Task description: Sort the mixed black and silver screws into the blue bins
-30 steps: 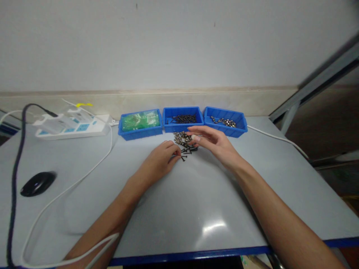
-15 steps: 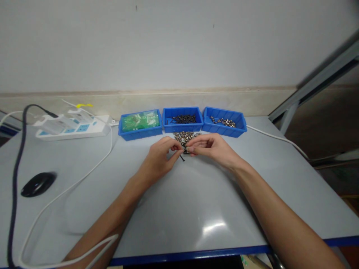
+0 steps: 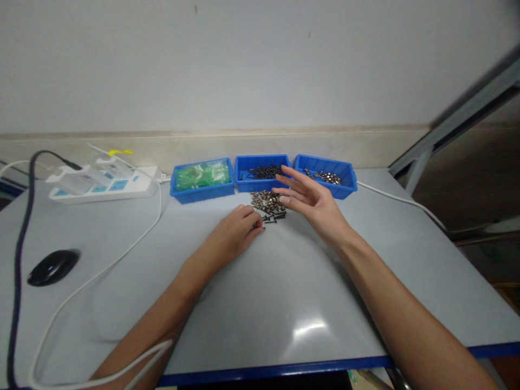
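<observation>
"Along the near side, what bounds the table?"

"A blue edge. Grey tabletop stretches between the forearms down to it, with another broad stretch beyond the right forearm."

"And the far side?"

"The wall. Three blue bins line up just before it: the left bin bears a green bag, the middle bin dark screws, the right bin silvery parts."

"Where are the loose pieces?"

"A heap of shiny metal pieces lies just in front of the middle bin, with a few long dark fasteners on its near side."

"The hands?"

"The right hand is let go, fingers spread, above the heap's right side. The left hand is curled, thumb against fingers, by the long fasteners; a dark tip shows there, but I can't tell whether it's gripped."

"Anything in the way?"

"A white cable sweeps down the left side and loops across the left forearm. Further left sit a black mouse, a black cord and a loaded power strip."

"Any writing?"

"Pale marks on the green bag, too small to read."
</observation>
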`<control>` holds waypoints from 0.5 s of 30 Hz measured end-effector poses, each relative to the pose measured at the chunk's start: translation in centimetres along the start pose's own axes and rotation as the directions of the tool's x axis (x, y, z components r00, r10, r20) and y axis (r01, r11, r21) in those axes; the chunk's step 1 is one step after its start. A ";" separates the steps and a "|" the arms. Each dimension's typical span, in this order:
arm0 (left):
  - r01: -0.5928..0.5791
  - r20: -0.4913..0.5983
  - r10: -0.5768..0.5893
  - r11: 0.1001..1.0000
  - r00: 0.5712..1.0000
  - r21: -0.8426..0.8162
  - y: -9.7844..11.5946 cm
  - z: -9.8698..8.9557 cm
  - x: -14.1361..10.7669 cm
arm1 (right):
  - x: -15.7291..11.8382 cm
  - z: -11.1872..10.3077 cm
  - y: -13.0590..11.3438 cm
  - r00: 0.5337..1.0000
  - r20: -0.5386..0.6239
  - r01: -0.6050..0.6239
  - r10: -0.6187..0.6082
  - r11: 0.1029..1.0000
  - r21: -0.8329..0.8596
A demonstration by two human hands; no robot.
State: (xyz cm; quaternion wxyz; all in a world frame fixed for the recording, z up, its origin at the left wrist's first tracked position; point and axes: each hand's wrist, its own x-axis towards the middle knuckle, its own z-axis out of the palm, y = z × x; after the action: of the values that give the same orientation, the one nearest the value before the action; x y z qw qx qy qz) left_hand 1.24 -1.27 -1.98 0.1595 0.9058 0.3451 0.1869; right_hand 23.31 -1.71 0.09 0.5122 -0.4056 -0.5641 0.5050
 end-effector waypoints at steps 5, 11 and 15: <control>0.082 -0.106 -0.085 0.996 0.991 -0.038 0.1 -0.4 0.0 | 0.0 -0.4 0.0 0.999 -0.008 -0.054 0.054 0.997 -0.055; 0.047 -0.269 -0.132 0.952 0.954 -0.301 0.4 -0.4 -0.3 | -0.2 -0.1 0.1 0.983 0.156 -0.061 0.100 0.969 -0.239; 0.029 -0.248 -0.145 0.907 0.958 -0.420 0.7 -0.3 -0.3 | -0.4 0.0 0.3 0.947 0.277 -0.096 0.163 0.967 -0.238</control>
State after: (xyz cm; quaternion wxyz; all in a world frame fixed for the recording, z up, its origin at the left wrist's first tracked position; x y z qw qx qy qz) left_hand 1.32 -1.97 -1.48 0.3057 0.8007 0.3570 0.3714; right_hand 23.39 -2.02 -0.30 0.3397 -0.4167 -0.6587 0.5265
